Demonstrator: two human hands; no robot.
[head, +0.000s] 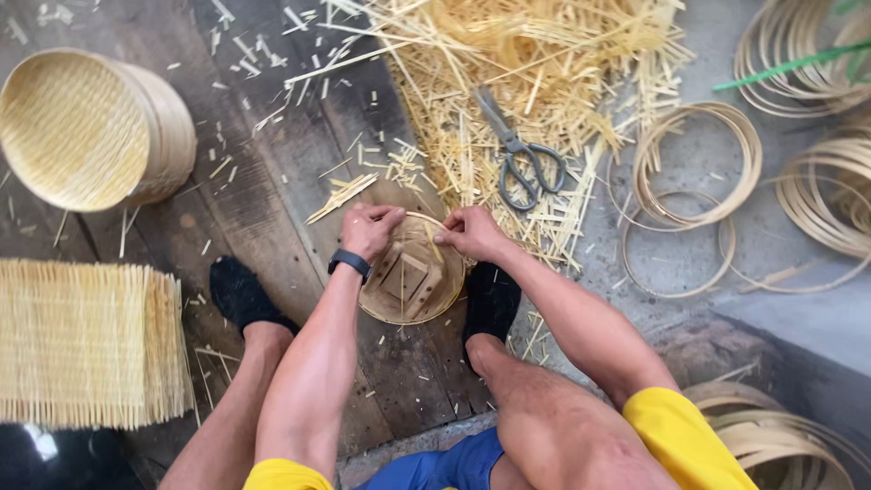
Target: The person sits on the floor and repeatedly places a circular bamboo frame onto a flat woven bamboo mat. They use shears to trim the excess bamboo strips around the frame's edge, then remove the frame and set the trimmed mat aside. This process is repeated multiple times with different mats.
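Bamboo steamer ring (413, 272) sits on the dark plank floor (272, 181) between the person's black-socked feet, near the floor's right edge. Left hand (370, 227) pinches its upper rim, fingers curled; right hand (470, 232) grips a thin bamboo strip (434, 241) across the ring.

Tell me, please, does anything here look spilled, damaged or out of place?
Yes. Bamboo offcuts lie strewn over the floor, and the scissors lie on that heap. The round frame under both hands shows no damage.
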